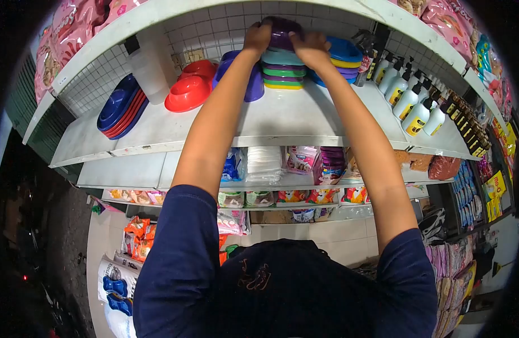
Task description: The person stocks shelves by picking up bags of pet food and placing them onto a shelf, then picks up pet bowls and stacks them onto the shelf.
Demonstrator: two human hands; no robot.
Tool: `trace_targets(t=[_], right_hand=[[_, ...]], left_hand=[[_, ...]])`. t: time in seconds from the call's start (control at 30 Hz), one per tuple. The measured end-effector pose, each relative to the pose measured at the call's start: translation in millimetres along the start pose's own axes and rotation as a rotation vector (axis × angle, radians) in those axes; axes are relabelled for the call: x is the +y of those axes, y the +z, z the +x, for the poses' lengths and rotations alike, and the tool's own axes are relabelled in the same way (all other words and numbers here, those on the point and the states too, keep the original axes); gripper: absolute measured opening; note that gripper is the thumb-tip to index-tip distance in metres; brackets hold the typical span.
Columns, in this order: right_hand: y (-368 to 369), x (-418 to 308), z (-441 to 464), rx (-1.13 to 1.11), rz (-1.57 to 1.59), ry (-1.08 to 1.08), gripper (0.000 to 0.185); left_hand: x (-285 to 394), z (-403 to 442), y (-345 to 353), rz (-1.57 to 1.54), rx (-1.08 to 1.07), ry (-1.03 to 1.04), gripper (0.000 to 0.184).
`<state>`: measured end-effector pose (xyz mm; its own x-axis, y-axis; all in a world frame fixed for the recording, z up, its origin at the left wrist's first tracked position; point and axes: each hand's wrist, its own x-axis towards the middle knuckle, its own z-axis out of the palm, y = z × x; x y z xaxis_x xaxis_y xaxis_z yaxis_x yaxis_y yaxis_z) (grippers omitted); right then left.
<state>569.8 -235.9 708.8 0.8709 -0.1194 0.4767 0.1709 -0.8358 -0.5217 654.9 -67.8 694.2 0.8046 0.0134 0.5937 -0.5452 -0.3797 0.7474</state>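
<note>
A dark purple plastic bowl (282, 35) sits at the top of a stack of coloured plastic bowls (284, 73) at the back of the shelf. My left hand (258, 38) grips its left side, the fingers partly hidden behind the rim. On the opposite side, my right hand (312, 48) holds the bowl with the thumb against its edge. Left of the stack, partly behind my left forearm, is a violet bowl (255, 84). Blue and yellow bowls (344, 53) are piled just right of my right hand.
Red double bowls (187, 93), stacked blue and red dishes (122, 107) and a clear container (148, 73) stand on the left. Pump bottles (407, 101) line the right. An upper shelf edge (113, 40) curves overhead; packaged goods (265, 163) fill the shelf below.
</note>
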Motion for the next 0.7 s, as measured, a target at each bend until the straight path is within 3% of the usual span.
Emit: trace_targets(t=[0.1,0.13,0.23,0.33,0.43,0.47,0.57,0.67,0.7], right_hand=[[-1.4,1.8,-14.8,0.019,0.078,-0.090,0.075],[4.0,1.5,-18.8,0.072,-0.012,-0.128,0.073],[9.3,5.5,-25.2,0.147,-0.070,-0.205,0.057],[12.6,16.1,-17.8,0.345,-0.261,-0.448,0.051],[1.1,14.9,-5.3,-0.008,-0.162,-0.269,0.049],[-0.6,19.3,-2.3,0.001,-0.154,-0.295,0.052],[2.2,22.7,1.7,0.050,-0.174,-0.290,0.054],[-7.5,12.6,0.4,-0.094,-0.263,-0.263,0.055],[-0.1,14.4,1.0,-0.053,-0.315,-0.285,0.054]], left_hand=[[-40.6,19.6,2.0,0.287,-0.098,-0.033,0.066],[-27.8,5.5,3.8,0.203,-0.048,-0.162,0.066],[-21.5,-4.0,-0.7,0.085,-0.162,-0.188,0.066],[-19.3,-9.0,10.4,0.108,-0.095,-0.157,0.062],[-3.1,-16.8,4.6,0.140,-0.142,0.083,0.059],[2.4,-17.0,6.0,0.174,-0.115,0.050,0.054],[17.4,-7.7,-1.2,0.506,-0.339,0.061,0.043],[-23.5,8.6,6.9,0.729,-0.340,0.327,0.035],[-31.8,6.0,9.4,0.742,-0.304,0.328,0.034]])
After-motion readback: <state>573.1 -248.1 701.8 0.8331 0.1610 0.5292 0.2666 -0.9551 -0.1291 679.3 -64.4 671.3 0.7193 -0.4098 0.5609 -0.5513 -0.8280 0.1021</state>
